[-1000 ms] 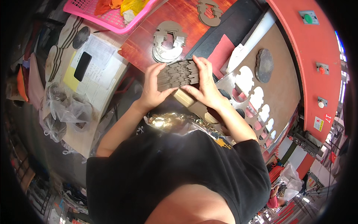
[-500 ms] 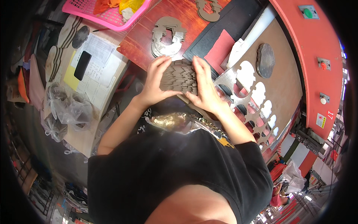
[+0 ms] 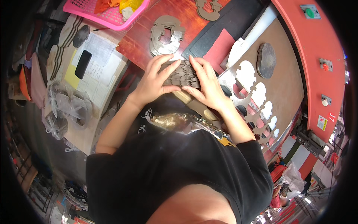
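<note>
A stack of brown die-cut cardboard pieces (image 3: 183, 74) stands on edge at the near rim of the red-brown work table (image 3: 141, 41). My left hand (image 3: 156, 78) presses against its left side and my right hand (image 3: 207, 83) against its right, both clasped on the stack. Just beyond my fingers lies another pile of cut cardboard shapes (image 3: 166, 31), flat on the table. A further cut-out (image 3: 209, 7) lies at the far edge.
A brown sheet with punched-out holes (image 3: 261, 97) lies on the red press (image 3: 320, 56) to the right, a dark oval piece (image 3: 265, 59) on it. A pink basket (image 3: 112, 11) sits at the far left. Papers, a black phone (image 3: 82, 64) and plastic bags (image 3: 65, 108) cover a side table.
Both hands with the cardboard stack have shifted slightly toward the flat pile on the table, and they now squeeze the stack more squarely from both sides.
</note>
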